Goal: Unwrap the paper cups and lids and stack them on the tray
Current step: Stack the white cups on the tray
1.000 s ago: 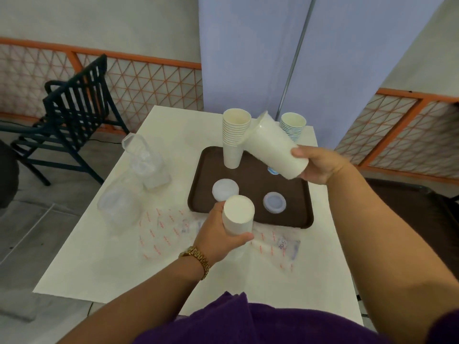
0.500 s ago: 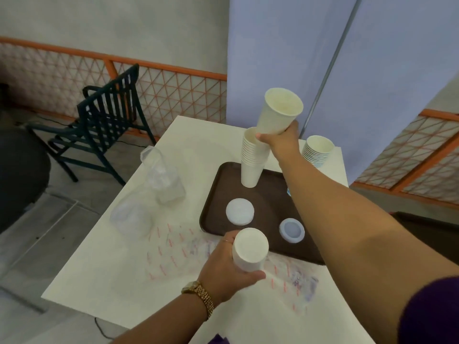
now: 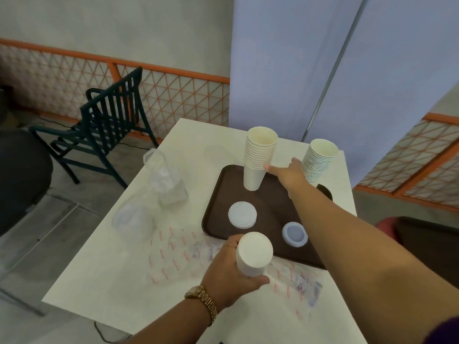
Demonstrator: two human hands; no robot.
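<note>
My left hand (image 3: pixel 231 274) grips a batch of nested cups (image 3: pixel 253 254) bottom-up over the printed wrapper (image 3: pixel 178 254), kept near the tray (image 3: pixel 216 214) ready for stacking. Right hand (image 3: pixel 289 173), fingers loose and holding nothing, touches the left cup stack (image 3: pixel 259 157) on the tray, probably steadying it. Second stack (image 3: pixel 319 161) stands at the tray's far right; two lid piles (image 3: pixel 242 214) sit in front.

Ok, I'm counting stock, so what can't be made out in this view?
- Base of the right cup stack: hidden behind the right hand and forearm.
- How many cups the left hand holds: only the bottom faces the head camera.
- Lids inside the clear wrappers: too blurred to count.
- Tray near-right corner: covered by the forearm.
</note>
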